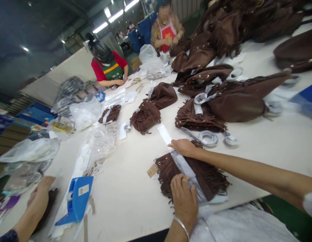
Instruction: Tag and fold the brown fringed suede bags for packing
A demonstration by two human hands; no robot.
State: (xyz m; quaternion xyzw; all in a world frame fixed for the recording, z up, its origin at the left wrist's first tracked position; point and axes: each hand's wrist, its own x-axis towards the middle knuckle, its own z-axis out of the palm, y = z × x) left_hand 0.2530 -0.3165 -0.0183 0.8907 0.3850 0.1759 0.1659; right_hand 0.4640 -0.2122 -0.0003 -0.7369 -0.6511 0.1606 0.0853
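A brown fringed suede bag (211, 178) lies on the white table (130, 188) in front of me, with a tan paper tag (152, 170) at its left corner. A clear plastic strip (182, 164) runs across the bag and on toward the table's middle. My left hand (184, 199), a bangle on its wrist, rests on the near end of the strip with its fingers curled down on it. My right hand (182, 147) lies flat on the far end of the strip at the bag's top edge, fingers stretched out to the left.
Several more brown fringed bags (145, 116) and a large heap (221, 30) cover the far side. Rolls of tape (208, 137) lie beyond my right hand. A co-worker's hand (41, 195) rests at the left by a blue holder (78, 198). Two people work opposite.
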